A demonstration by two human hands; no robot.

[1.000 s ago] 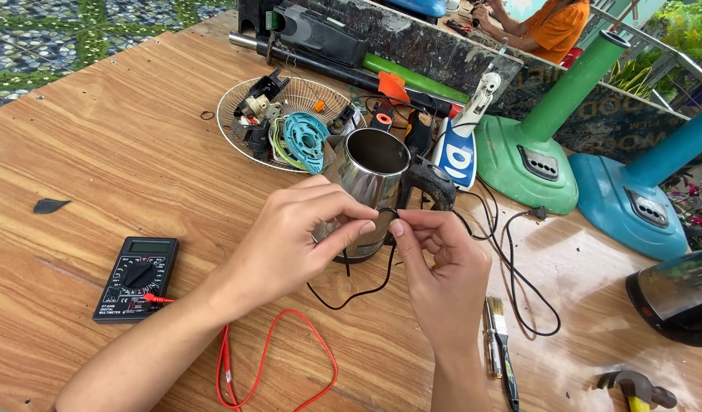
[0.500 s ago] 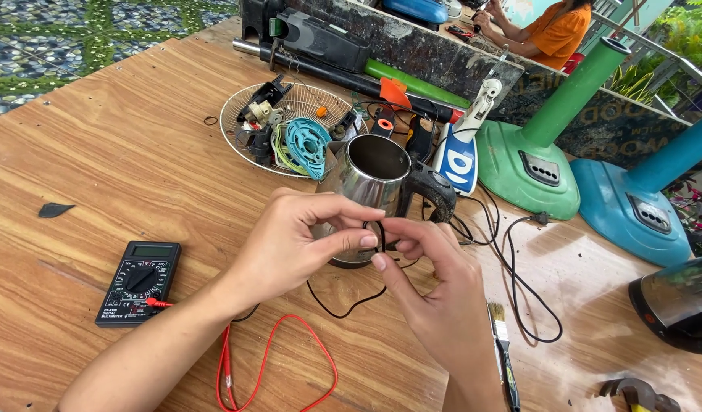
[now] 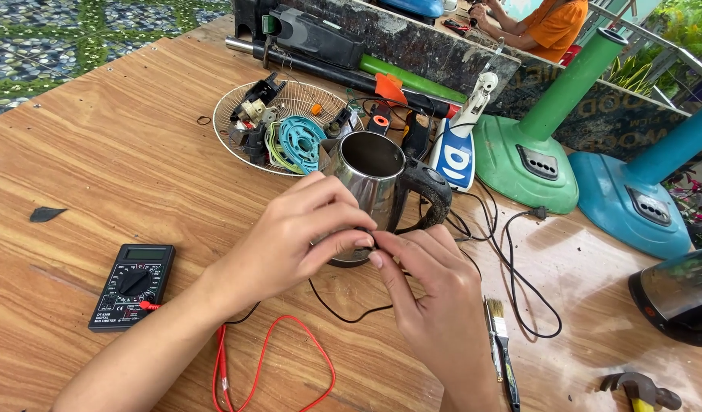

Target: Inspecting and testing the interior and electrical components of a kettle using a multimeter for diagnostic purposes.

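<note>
Both hands meet at the centre of the frame, directly in front of a steel kettle [image 3: 372, 179] that stands upright on the wooden surface [image 3: 99, 145]. The left hand [image 3: 293, 236] comes in from the lower left; its fingers [image 3: 343, 243] are curled and pressed together, thumb against forefinger. The right hand [image 3: 435, 294] rises from the bottom edge; its fingers [image 3: 389, 255] are likewise closed, tips touching those of the left hand. What they pinch between them is too small to identify. A thin black lead [image 3: 343, 313] loops on the surface just below the meeting point.

The kettle has an open top and a black handle [image 3: 431, 191] on its right side. Black cords [image 3: 519, 282] trail from behind it toward the right centre of the frame.

Lower left: 1 black multimeter [image 3: 133, 286] lies flat, with a red lead [image 3: 290, 358] curling from it along the bottom centre.

Upper centre: a wire fan guard [image 3: 297, 99] holds loose parts, including a teal plastic disc [image 3: 301, 141]. A clothes iron [image 3: 461, 141] stands just right of the kettle. Upper right: 1 green fan base [image 3: 526, 160] and 1 blue fan base [image 3: 633, 202].

Lower right: a small brush [image 3: 500, 339] lies beside the right hand, and a hammer [image 3: 641, 389] sits near the bottom right corner. A dark appliance [image 3: 679, 294] is cut off by the right edge. Another person in an orange top [image 3: 553, 27] is at the top edge.
</note>
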